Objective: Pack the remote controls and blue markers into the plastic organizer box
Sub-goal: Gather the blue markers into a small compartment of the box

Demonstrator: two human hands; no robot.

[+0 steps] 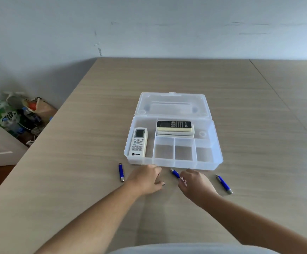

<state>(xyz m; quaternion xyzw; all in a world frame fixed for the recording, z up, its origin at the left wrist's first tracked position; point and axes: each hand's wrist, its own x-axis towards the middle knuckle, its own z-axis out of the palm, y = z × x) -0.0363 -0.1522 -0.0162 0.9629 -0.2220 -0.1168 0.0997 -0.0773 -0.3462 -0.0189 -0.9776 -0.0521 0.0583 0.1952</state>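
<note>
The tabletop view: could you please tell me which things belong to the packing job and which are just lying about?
Belonging to the job:
- plastic organizer box, lid open
- white remote in its left compartment
- stacked remotes in the rear compartment
- three blue markers on the table: left, middle, right

Just lying about:
- clutter of bags on the floor

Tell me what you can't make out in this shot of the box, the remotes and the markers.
- Head view: the middle blue marker is partly hidden by the right hand; whether the fingers grip it is unclear.
- Whatever the left hand covers; only a small tip shows at its fingers.
- The stack under the black remote: the count is unclear.
- The logo on the white remote is too small to read.
</note>
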